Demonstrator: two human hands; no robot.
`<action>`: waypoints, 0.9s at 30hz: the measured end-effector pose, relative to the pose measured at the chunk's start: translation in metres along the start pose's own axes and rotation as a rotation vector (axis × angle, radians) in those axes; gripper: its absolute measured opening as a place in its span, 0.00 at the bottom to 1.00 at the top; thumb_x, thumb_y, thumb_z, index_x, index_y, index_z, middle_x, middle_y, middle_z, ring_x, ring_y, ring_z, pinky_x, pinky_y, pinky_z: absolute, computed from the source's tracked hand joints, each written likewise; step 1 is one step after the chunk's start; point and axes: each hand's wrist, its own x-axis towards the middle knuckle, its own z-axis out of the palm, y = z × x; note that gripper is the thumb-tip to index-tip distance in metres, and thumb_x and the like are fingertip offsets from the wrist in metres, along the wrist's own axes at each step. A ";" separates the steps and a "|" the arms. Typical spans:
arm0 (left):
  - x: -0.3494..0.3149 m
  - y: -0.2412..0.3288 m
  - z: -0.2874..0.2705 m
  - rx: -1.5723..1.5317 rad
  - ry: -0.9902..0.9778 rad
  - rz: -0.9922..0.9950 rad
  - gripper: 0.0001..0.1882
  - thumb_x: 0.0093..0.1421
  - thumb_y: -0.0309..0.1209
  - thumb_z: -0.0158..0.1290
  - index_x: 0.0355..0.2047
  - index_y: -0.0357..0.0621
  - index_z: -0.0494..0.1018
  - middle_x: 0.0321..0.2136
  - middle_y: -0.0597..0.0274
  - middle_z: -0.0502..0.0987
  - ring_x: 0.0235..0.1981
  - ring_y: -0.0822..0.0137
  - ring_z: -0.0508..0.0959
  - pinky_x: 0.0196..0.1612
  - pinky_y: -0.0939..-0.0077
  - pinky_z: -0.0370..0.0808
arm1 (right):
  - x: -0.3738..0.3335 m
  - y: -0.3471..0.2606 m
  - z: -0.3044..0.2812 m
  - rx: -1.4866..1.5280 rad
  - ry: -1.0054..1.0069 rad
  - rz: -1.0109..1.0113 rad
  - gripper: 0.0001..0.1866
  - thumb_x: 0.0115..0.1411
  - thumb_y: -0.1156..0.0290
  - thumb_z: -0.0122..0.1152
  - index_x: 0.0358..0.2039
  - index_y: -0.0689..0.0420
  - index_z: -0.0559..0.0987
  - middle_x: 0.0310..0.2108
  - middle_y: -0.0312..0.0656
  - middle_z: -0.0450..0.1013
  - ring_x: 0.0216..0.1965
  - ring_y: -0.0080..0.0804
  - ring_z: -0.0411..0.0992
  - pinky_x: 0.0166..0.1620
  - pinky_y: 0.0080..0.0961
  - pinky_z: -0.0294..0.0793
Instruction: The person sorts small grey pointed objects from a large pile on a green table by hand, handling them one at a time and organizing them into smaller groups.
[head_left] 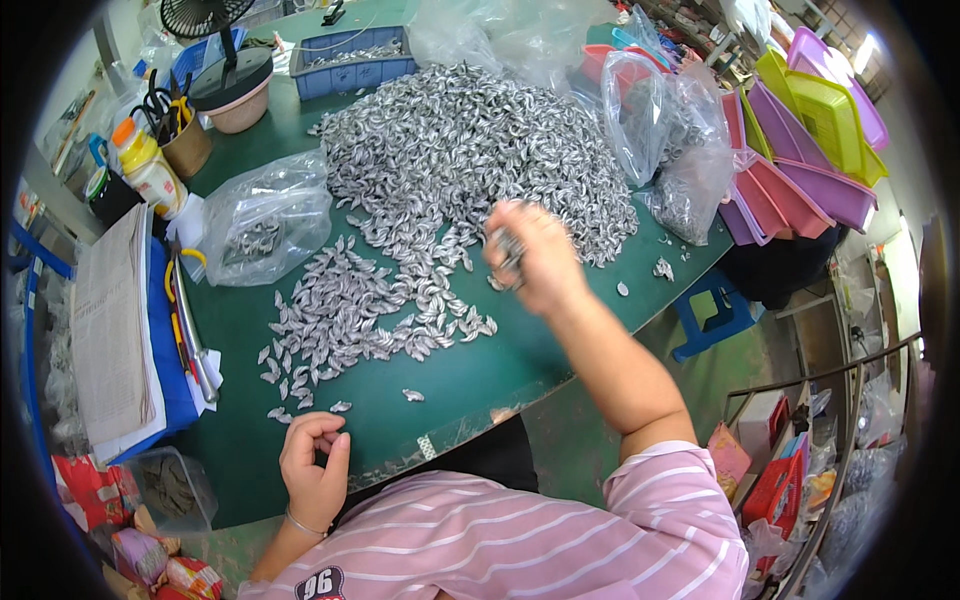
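Observation:
A big heap of small silver leaf-shaped metal pieces (450,140) covers the far middle of the green table (480,385). A thinner spread of the same pieces (335,300) reaches toward the near left. Over the heap's near edge, my right hand (540,255) is closed around several silver pieces (508,255), which show between its fingers. My left hand (315,465) rests by the table's near edge, its fingers loosely curled and the thumb apart, with nothing visible in it. Just beyond it lie a few loose pieces (341,407).
A clear bag (265,215) with some pieces lies left of the heap. Papers (115,330), pliers (183,300) and a bottle (150,170) line the left side. A blue bin (352,62) stands behind. Filled bags (690,190) and stacked colourful baskets (800,150) are at right, above a blue stool (712,315).

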 end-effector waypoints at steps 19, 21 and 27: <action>0.004 0.008 0.006 0.240 -0.043 0.018 0.06 0.55 0.16 0.56 0.33 0.38 0.75 0.33 0.59 0.76 0.26 0.74 0.70 0.28 0.83 0.66 | 0.285 -0.144 -0.283 -0.500 0.608 -0.434 0.27 0.66 0.54 0.51 0.54 0.65 0.73 0.49 0.53 0.75 0.49 0.48 0.72 0.52 0.38 0.68; 0.002 0.009 0.006 0.237 -0.022 0.001 0.06 0.55 0.16 0.56 0.33 0.38 0.75 0.33 0.59 0.76 0.26 0.74 0.70 0.27 0.83 0.66 | 0.300 -0.125 -0.285 -0.802 0.427 -0.399 0.31 0.65 0.53 0.51 0.57 0.68 0.72 0.54 0.57 0.74 0.57 0.49 0.70 0.60 0.38 0.65; 0.004 0.011 0.007 0.249 -0.034 0.018 0.06 0.56 0.16 0.57 0.33 0.37 0.75 0.32 0.57 0.77 0.26 0.70 0.72 0.26 0.82 0.68 | 0.205 -0.111 -0.270 -2.098 0.115 -0.131 0.22 0.60 0.63 0.53 0.51 0.62 0.77 0.47 0.60 0.77 0.50 0.55 0.76 0.54 0.43 0.73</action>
